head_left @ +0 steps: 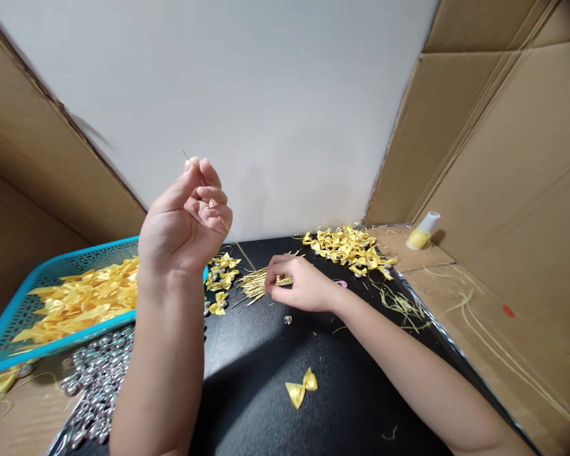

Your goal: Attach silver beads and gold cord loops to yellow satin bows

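Observation:
My left hand is raised in front of the white wall, thumb and fingertips pinching a thin dark needle whose tip points up. A yellowish thread hangs across its fingers toward the table. Lower down, my right hand rests at a bundle of gold twist ties, its fingers curved with a gap between thumb and forefinger. Just below it lies a small silver bell. A single yellow ribbon bow lies on the black table nearer to me.
A blue basket of yellow bows stands left, beside many silver bells. Bows with bells are heaped at the back right, near thread scraps and a white thread spool. Cardboard walls flank the table.

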`<action>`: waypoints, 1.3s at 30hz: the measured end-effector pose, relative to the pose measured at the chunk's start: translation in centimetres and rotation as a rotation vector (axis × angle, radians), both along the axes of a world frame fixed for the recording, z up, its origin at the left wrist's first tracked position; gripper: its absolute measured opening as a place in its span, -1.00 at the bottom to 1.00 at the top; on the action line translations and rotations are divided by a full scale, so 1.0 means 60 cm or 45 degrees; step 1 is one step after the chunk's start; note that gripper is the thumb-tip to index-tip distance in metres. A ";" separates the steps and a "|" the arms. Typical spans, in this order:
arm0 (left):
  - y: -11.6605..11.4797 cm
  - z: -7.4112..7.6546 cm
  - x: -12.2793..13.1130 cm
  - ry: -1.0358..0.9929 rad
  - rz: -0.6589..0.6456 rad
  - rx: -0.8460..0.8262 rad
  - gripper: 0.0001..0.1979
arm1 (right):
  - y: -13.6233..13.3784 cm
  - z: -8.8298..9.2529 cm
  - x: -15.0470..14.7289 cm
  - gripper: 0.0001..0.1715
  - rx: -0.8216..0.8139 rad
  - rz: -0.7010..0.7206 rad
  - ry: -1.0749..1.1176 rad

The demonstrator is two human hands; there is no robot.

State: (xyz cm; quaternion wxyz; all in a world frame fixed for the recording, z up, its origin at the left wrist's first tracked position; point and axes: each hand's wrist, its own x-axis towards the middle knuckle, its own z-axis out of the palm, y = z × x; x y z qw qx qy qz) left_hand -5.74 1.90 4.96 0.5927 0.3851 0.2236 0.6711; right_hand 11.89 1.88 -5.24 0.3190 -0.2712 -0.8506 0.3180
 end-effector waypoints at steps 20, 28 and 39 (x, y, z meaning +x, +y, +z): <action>-0.002 0.000 0.000 -0.055 -0.044 -0.029 -0.75 | 0.015 -0.010 0.012 -0.86 -0.097 0.127 -0.299; -0.004 0.001 0.004 -0.041 -0.069 0.004 -0.74 | 0.003 -0.009 -0.010 -0.88 0.046 -0.243 0.197; -0.009 0.000 0.040 -0.107 -0.099 -0.159 -0.68 | -0.002 -0.008 -0.022 -0.92 0.091 -0.243 0.312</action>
